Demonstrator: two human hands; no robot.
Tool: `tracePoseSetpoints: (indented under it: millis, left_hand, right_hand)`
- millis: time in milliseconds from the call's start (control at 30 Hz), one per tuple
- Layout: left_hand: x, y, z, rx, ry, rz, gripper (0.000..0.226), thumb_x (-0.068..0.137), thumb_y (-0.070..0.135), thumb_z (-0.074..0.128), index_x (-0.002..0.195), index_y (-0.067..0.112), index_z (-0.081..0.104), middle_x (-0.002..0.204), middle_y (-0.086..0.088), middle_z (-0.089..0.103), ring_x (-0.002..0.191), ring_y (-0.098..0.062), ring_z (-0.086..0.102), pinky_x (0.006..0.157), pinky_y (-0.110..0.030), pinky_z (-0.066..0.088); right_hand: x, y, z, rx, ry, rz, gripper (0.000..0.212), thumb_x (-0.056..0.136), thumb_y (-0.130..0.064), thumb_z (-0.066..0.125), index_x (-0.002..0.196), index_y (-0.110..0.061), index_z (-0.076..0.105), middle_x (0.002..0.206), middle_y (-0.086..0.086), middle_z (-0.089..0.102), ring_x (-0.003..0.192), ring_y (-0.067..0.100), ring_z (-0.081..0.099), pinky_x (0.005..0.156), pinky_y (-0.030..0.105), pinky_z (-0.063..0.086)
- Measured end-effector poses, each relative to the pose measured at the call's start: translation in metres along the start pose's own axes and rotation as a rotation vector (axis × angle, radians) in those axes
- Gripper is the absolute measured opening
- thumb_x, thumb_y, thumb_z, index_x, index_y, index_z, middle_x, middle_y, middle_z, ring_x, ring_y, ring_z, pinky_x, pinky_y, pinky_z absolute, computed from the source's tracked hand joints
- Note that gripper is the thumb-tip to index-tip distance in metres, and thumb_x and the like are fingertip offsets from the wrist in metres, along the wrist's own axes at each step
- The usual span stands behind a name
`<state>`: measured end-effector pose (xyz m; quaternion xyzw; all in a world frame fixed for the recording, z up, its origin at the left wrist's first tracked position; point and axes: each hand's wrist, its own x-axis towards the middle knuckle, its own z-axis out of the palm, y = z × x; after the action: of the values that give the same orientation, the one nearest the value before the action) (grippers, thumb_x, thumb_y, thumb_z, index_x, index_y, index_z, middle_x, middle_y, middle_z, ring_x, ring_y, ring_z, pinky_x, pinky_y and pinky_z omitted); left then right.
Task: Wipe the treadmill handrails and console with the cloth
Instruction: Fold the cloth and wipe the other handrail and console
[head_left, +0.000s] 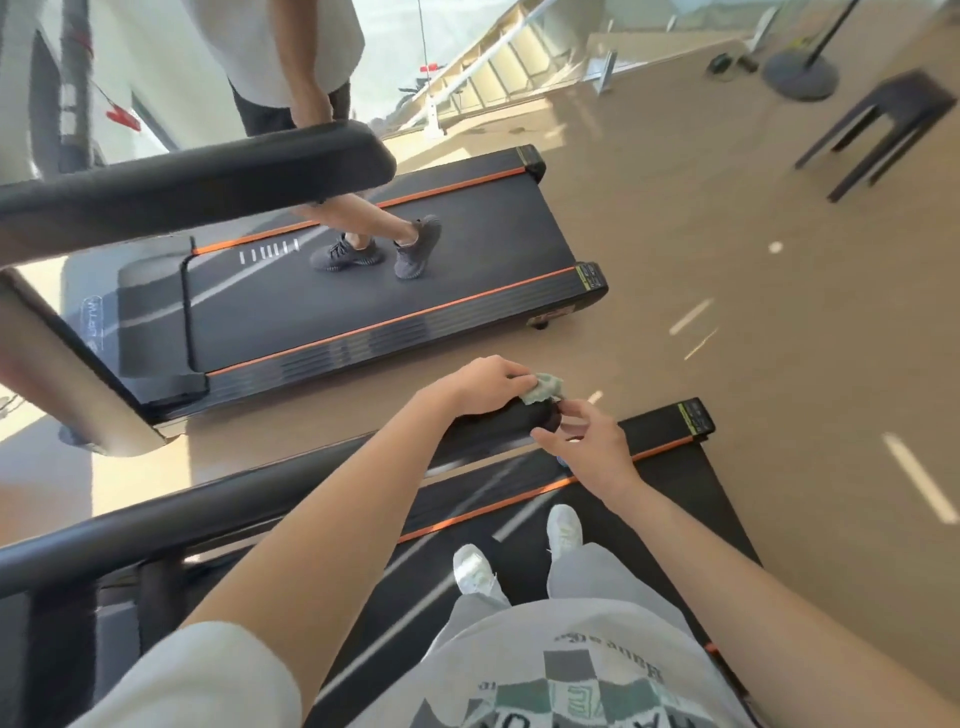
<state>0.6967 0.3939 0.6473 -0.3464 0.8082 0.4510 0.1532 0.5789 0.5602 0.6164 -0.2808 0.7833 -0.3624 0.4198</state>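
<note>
Cloth (543, 388) sits bunched on the handrail (493, 423) end, pinched under the left grip (485, 382); right grip (592, 447) hangs loosely curled beside the tip, holding nothing. Handrail wiping seems underway; next, probably sweep back along it

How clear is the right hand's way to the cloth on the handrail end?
Probably clear, yes. The right hand hovers at the end of the handrail, just below the cloth, with nothing between them. The left hand grips the cloth against the handrail, but its outer edge sticks out free.
</note>
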Motion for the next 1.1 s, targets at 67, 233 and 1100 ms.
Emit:
tracePoseSetpoints:
  millis: [67, 233, 1100]
  left_hand:
    - [0.007, 0.009, 0.002, 0.009, -0.030, 0.009, 0.034, 0.106, 0.041, 0.044, 0.122, 0.026, 0.070, 0.124, 0.002, 0.068, 0.114, -0.024, 0.059, 0.099, -0.036, 0.045]
    - [-0.003, 0.009, 0.012, 0.134, 0.056, 0.063, 0.037, 0.105, 0.045, 0.046, 0.138, 0.034, 0.060, 0.134, 0.005, 0.065, 0.119, -0.023, 0.058, 0.096, -0.038, 0.048]
    - [-0.009, 0.099, 0.139, -0.406, 0.298, 0.121, 0.012, 0.097, 0.019, 0.066, 0.097, 0.023, 0.077, 0.087, 0.006, 0.076, 0.083, -0.013, 0.071, 0.082, -0.040, 0.060]
  right_hand:
    - [-0.001, 0.000, 0.000, 0.030, 0.000, 0.006, 0.048, 0.078, -0.031, 0.085, 0.120, -0.026, 0.065, 0.115, -0.011, 0.068, 0.110, 0.009, 0.062, 0.090, 0.022, 0.049]
    - [-0.005, 0.003, -0.002, 0.110, 0.042, 0.014, 0.059, 0.076, -0.021, 0.087, 0.124, -0.024, 0.054, 0.122, -0.006, 0.065, 0.110, 0.010, 0.065, 0.092, 0.027, 0.055]
    - [-0.057, 0.075, -0.152, 0.417, 0.021, 0.014, 0.020, 0.092, -0.013, 0.070, 0.093, 0.007, 0.067, 0.098, 0.018, 0.073, 0.091, 0.019, 0.066, 0.095, 0.035, 0.052]
